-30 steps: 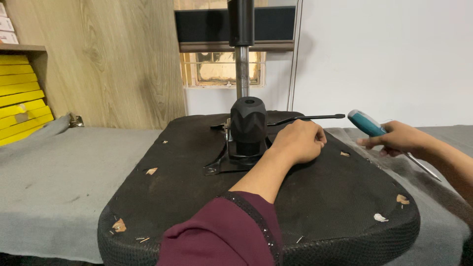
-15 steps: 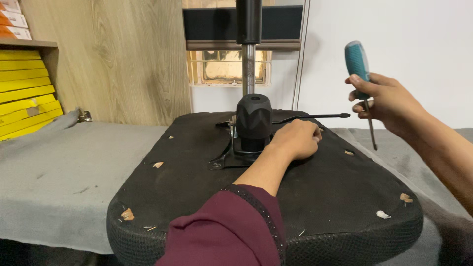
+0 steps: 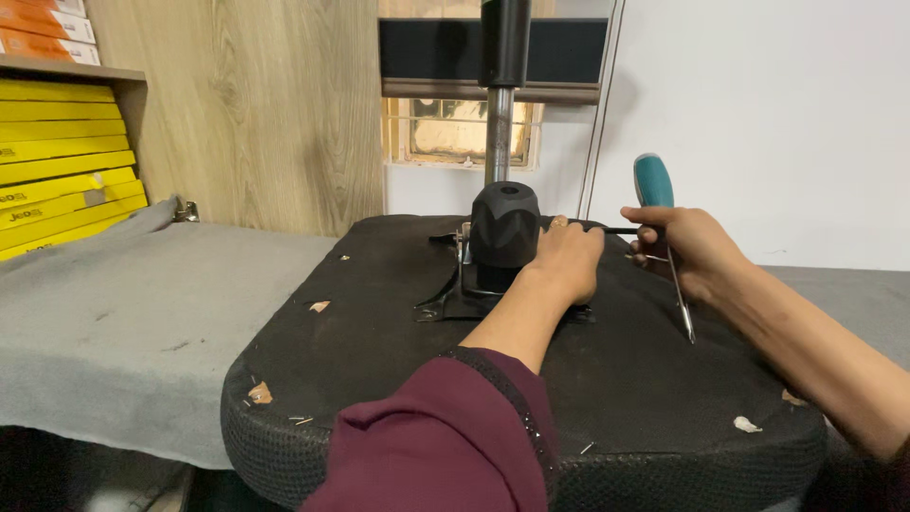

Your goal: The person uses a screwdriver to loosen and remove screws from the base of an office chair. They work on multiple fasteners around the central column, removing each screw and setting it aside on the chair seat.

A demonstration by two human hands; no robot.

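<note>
A black upturned chair seat (image 3: 379, 351) lies on the grey-covered bench, with a black metal mechanism plate (image 3: 455, 299) and a black cylinder housing (image 3: 504, 226) bolted at its middle. My left hand (image 3: 567, 258) rests closed on the mechanism just right of the housing. My right hand (image 3: 687, 248) grips a screwdriver with a teal handle (image 3: 654, 182), its shaft (image 3: 682, 303) pointing down. The same hand touches the thin black lever (image 3: 621, 229) sticking out to the right.
A grey felt cover (image 3: 123, 313) spreads over the bench to the left. Yellow boxes (image 3: 57, 171) fill a wooden shelf at far left. A metal column (image 3: 500, 104) rises behind the seat before a white wall. Small scraps (image 3: 260, 393) dot the seat.
My right hand lifted the screwdriver off the seat's right side, raised it upright, then came down and left toward the lever. My left hand stayed on the mechanism.
</note>
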